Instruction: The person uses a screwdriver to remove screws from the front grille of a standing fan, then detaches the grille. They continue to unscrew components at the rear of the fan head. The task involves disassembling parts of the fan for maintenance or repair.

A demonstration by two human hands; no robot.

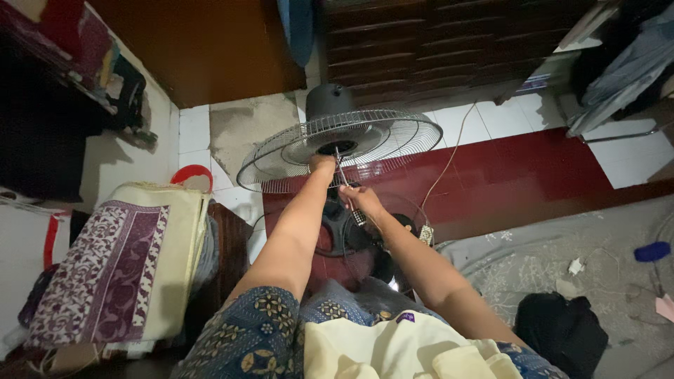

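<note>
**Two hands at the hub of a stripped fan**

Two bare arms reach up the middle of the view toward a standing fan. At nine o'clock lies a stack of folded cloths (123, 267), cream underneath with a purple patterned one on top, and just past it, toward ten o'clock, a round red lid (192, 175) sits on the white tiled floor (491, 119).

The left hand (322, 165) is closed at the centre of the wire fan guard (340, 146), its fingers curled against the hub where the wires meet; what lies inside that fist cannot be told. The guard, a round grey cage, sits near twelve o'clock of the hands, tilted nearly flat, with the dark motor housing (328, 100) touching its far side.

The right hand (359, 199) is just beside the left, slightly nearer the wearer, at about four o'clock from it. Its fingers are pinched narrow around a thin screwdriver (342, 168), whose shaft runs up to the hub beside the left fist. Below both hands the fan's dark round base (344, 235) rests on a dark red strip of floor.

A pale cord (449, 158) trails off toward one o'clock. At four o'clock a black bag (562, 326) lies on a grey patterned mat (533, 263).
</note>
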